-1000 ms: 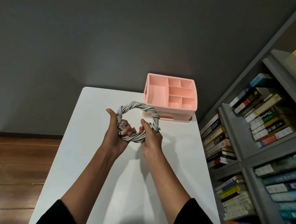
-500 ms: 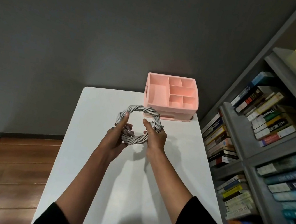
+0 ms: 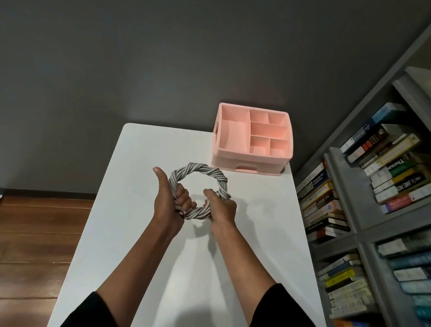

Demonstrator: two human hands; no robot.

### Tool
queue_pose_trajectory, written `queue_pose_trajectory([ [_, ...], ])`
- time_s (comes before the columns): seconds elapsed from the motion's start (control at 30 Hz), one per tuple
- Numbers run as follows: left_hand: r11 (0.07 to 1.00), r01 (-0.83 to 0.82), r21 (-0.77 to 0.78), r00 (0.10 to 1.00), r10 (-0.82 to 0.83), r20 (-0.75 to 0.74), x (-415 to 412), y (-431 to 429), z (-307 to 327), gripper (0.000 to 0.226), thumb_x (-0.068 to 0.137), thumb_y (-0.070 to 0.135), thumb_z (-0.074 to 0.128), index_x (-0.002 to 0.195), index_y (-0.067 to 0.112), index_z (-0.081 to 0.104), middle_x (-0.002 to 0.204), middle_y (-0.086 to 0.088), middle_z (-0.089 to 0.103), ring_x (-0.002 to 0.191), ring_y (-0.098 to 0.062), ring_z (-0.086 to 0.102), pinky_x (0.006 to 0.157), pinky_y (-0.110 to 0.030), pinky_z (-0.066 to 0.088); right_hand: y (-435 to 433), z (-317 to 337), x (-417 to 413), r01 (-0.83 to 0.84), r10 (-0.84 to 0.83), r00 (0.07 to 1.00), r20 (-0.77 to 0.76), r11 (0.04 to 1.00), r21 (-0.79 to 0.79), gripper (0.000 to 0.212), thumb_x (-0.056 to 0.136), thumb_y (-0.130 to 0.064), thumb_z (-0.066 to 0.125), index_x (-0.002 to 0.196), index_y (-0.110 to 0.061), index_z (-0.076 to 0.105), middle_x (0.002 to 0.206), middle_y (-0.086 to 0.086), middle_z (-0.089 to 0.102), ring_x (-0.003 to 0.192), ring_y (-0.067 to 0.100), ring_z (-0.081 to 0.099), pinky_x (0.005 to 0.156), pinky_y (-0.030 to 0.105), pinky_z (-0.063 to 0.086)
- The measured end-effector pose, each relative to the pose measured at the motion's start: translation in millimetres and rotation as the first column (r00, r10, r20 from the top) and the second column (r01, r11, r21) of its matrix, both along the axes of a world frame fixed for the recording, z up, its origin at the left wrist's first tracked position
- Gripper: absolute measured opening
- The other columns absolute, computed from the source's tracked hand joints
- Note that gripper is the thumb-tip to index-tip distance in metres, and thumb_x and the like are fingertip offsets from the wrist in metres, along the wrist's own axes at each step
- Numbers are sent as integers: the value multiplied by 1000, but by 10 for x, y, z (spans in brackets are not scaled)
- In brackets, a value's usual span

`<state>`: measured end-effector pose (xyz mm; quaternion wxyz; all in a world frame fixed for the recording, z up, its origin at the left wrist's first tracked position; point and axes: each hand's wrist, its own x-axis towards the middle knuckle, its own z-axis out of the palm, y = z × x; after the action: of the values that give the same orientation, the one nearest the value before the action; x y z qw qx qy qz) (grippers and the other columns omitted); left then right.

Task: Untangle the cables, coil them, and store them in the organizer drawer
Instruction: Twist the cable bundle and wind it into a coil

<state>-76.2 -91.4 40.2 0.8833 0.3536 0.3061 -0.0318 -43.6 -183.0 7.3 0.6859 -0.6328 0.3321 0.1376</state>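
Since half a second ago the left hand (image 3: pixel 169 201) has shifted its hold. Its thumb (image 3: pixel 158 173), which then lay against the cable coil (image 3: pixel 202 171), now sticks up clear on the left, and the right hand (image 3: pixel 223 209) has slid a little nearer along the ring.

On the right stands a grey bookshelf (image 3: pixel 422 100) packed with books. The white table (image 3: pixel 255 223) runs from near to far, with a pink organizer (image 3: pixel 249 165) at its far right corner. The open compartments on top of the organizer hold nothing. The drawer (image 3: pixel 246 169) in its near face looks closed.

The coil is held above the middle of the table, just short of the organizer and not touching it. It is a grey ring of strands wound round one another, and no loose end shows.

The left fingers curl through the ring and grip its near left side. The right hand pinches its near right side, thumb on the inner edge and fingers behind.

I read this change of hold as a last tightening. If so, the untangling and coiling look about done, and what remains is opening the drawer and laying the ring inside. One hand will likely have to let go to pull the drawer, and the wraps could spring loose then.
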Motion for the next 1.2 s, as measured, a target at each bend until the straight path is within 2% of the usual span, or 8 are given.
queue_pose_trajectory([
  [0.23, 995, 4, -100, 999, -1, 34, -46, 97, -84, 73, 84, 77, 34, 40, 19, 27, 36, 3, 17, 30, -13, 17, 46, -24, 30, -17, 14, 32, -36, 49, 997, -53, 973, 226, 22, 79, -4, 70, 64, -9, 55, 52, 3, 50, 48, 13, 47, 50, 23, 41],
  [0.4, 976, -120, -180, 992, 110, -67, -6, 187, -91, 71, 79, 74, 48, 41, 19, 26, 35, 4, 19, 29, -12, 20, 40, -18, 30, -27, 59, 56, -95, 104, 995, 11, 855, 511, 11, 86, -15, 69, 80, -13, 60, 57, -2, 60, 52, 6, 58, 54, 20, 48],
  [0.5, 949, -165, -268, 983, 135, -126, 7, 224, -134, 72, 81, 73, 46, 39, 17, 28, 33, 4, 21, 27, -12, 21, 37, -15, 31, 4, 39, 38, -89, 100, 995, 5, 860, 502, 13, 85, -11, 69, 77, -12, 59, 53, -3, 57, 47, 6, 55, 50, 20, 46],
  [0.6, 964, -108, -243, 991, 86, -102, 0, 247, -167, 66, 80, 70, 52, 45, 16, 37, 34, 4, 26, 29, -11, 27, 39, -16, 33, 11, 13, 14, -84, 97, 995, -5, 887, 455, 13, 82, -9, 71, 77, -10, 59, 54, -1, 57, 47, 7, 54, 49, 20, 46],
  [0.8, 990, -36, -140, 998, 28, -57, -18, 311, -279, 54, 74, 68, 60, 63, 17, 47, 47, 3, 40, 45, -16, 42, 65, -31, 43, -6, -38, 59, -89, 119, 992, -49, 906, 413, 13, 84, -24, 71, 84, -14, 63, 73, 3, 62, 68, 13, 60, 65, 24, 49],
  [0.97, 978, -60, -201, 992, 37, -119, -99, 393, -368, 65, 80, 71, 46, 55, 11, 48, 46, -3, 41, 44, -21, 45, 63, -32, 41, -31, -122, 56, -84, 133, 986, -98, 916, 391, 12, 84, -17, 71, 83, -7, 63, 71, 4, 60, 64, 14, 57, 58, 24, 48],
  [1.1, 972, -168, -166, 983, 152, -107, -153, 325, -417, 56, 83, 67, 48, 63, 15, 51, 53, 1, 39, 46, -16, 40, 54, -26, 43, 57, -178, -28, -48, 92, 992, -89, 912, 407, 9, 86, -7, 66, 79, -5, 61, 69, 8, 58, 54, 12, 59, 50, 21, 49],
  [1.2, 980, -141, -141, 989, 134, -55, -167, 290, -414, 51, 80, 66, 55, 68, 16, 52, 55, 2, 43, 48, -14, 46, 62, -30, 46, 111, -163, -37, -3, 23, 999, -46, 917, 398, 12, 89, -4, 62, 77, -7, 60, 68, 8, 58, 53, 11, 59, 49, 19, 49],
])
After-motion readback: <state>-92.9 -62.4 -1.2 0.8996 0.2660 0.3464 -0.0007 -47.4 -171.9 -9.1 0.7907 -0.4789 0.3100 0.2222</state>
